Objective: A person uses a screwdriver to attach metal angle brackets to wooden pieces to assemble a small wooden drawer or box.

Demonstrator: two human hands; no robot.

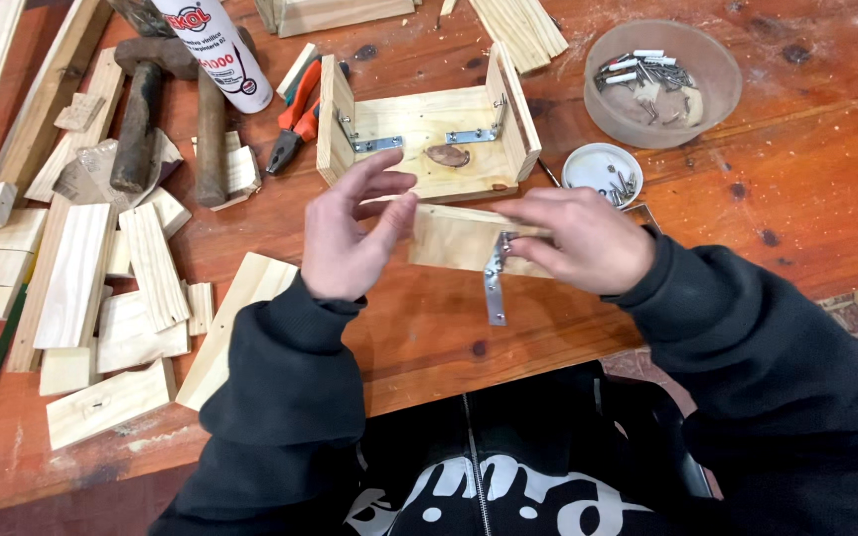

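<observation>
Black sleeves (pixel 280 377) fill the near edge, and from them the left hand (pixel 345 233) rises with fingers loosely spread, its palm against the left end of a small pine board (pixel 454 238), while the right hand (pixel 578 238) pinches the board's right end, fingertips closed on the top of a metal angle bracket (pixel 495 283) that hangs below the board's edge. The board sits between both hands, just in front of a three-sided wooden box (pixel 419 129) on the reddish table (pixel 777 199); the right fingers hide where bracket meets wood, and I cannot tell whether a screw is there.
</observation>
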